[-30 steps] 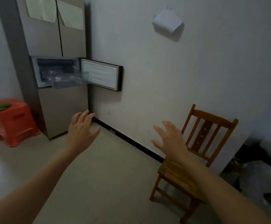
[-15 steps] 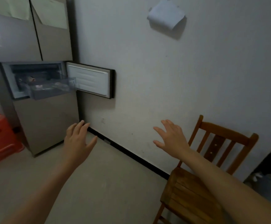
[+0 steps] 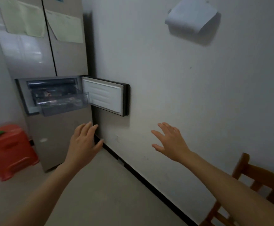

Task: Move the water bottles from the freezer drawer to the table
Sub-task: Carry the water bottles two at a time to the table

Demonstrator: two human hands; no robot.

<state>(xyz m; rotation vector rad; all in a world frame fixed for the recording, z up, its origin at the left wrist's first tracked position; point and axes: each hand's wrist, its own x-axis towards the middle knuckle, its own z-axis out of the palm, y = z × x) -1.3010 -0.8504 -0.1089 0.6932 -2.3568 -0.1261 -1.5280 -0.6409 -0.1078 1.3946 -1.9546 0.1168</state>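
Both hands, left (image 3: 82,144) and right (image 3: 170,141), reached empty, grip wide, toward the pulled-out freezer drawer (image 3: 62,105), likely for bottles.

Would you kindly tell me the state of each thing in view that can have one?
freezer door: swung open toward the wall.
freezer drawer: pulled out; contents too blurred to tell.
upper fridge doors: shut.
left hand: open, holding nothing.
right hand: open, fingers spread, holding nothing.
red stool: upright, a green thing on top.
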